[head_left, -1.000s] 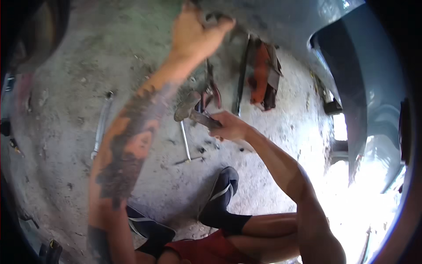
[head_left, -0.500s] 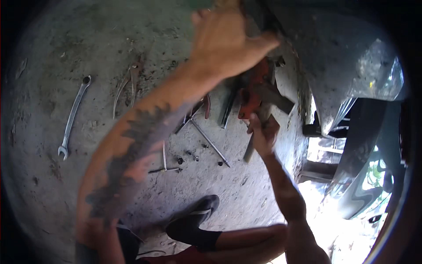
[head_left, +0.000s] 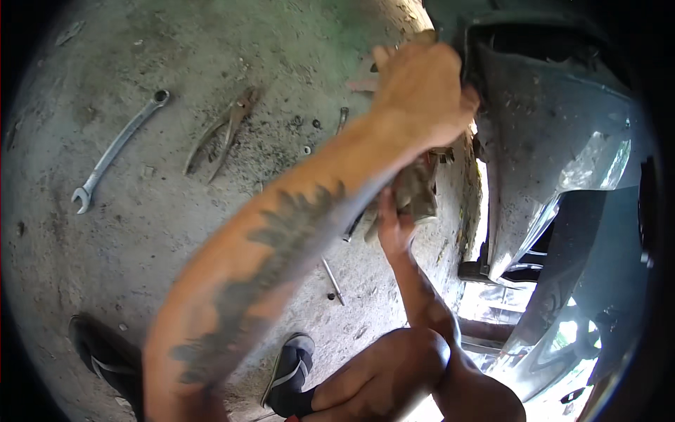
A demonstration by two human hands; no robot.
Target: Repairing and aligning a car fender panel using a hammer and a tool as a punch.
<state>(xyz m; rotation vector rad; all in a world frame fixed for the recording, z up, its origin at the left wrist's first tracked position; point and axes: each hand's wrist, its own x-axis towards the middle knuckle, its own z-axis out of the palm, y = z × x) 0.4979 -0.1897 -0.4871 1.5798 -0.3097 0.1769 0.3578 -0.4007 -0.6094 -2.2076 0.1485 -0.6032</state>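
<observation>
My left hand (head_left: 425, 88) is closed at the upper right, its back toward me, beside the grey vehicle panel. Whatever its fingers hold is hidden. Below it, partly behind my left forearm, my right hand (head_left: 396, 228) is closed around the handle of what looks like a hammer (head_left: 420, 200). The hammer's blocky grey metal head lies against a red metal piece, now mostly covered by my arm and the head. Just left of the right hand, the end of a dark metal bar (head_left: 349, 235) shows on the floor.
A combination wrench (head_left: 119, 148) and pliers (head_left: 223, 133) lie on the stained concrete floor to the left. A thin metal rod (head_left: 332, 280) lies near my shoe (head_left: 290, 366). Along the right side stands a grey vehicle body panel (head_left: 534, 133).
The view has shifted, so the floor tools appear elsewhere. My left forearm now covers more of the red piece and small tools. My right hand and the hammer sit closer beneath it.
</observation>
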